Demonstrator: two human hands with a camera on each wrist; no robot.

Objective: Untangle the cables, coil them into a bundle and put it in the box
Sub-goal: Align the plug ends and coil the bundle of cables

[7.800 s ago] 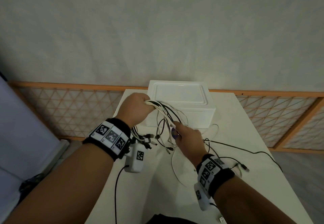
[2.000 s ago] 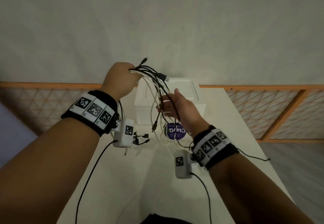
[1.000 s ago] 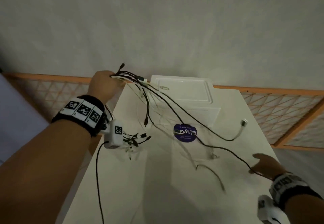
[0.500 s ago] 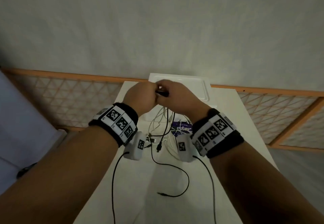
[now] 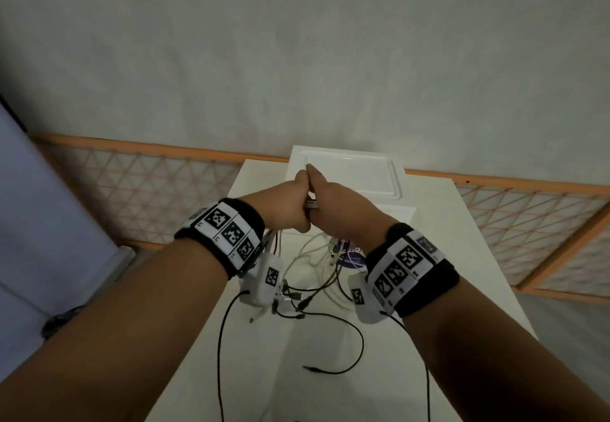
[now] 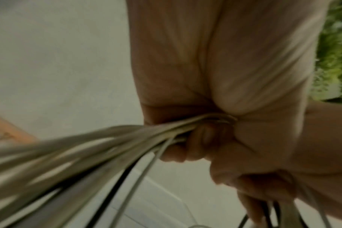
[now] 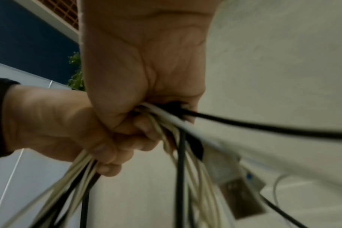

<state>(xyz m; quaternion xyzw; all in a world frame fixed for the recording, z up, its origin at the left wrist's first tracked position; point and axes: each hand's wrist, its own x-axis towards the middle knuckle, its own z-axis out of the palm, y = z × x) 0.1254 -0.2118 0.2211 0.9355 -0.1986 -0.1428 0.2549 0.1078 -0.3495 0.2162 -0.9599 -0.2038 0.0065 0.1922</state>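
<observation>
Both fists meet knuckle to knuckle above the bench, the left hand and right hand each clenched round the limp, light cables trailing below them, likely best gathered near the plugs, the closed box just beyond.

A mixed bunch of thin white and black cables is hanging in loose loops above the white tabletop, its upper part gathered tight. Plug ends are dangling low, and one black cable is trailing in a curve on the surface. A white rectangular plastic box is sitting behind, lid on.
</observation>
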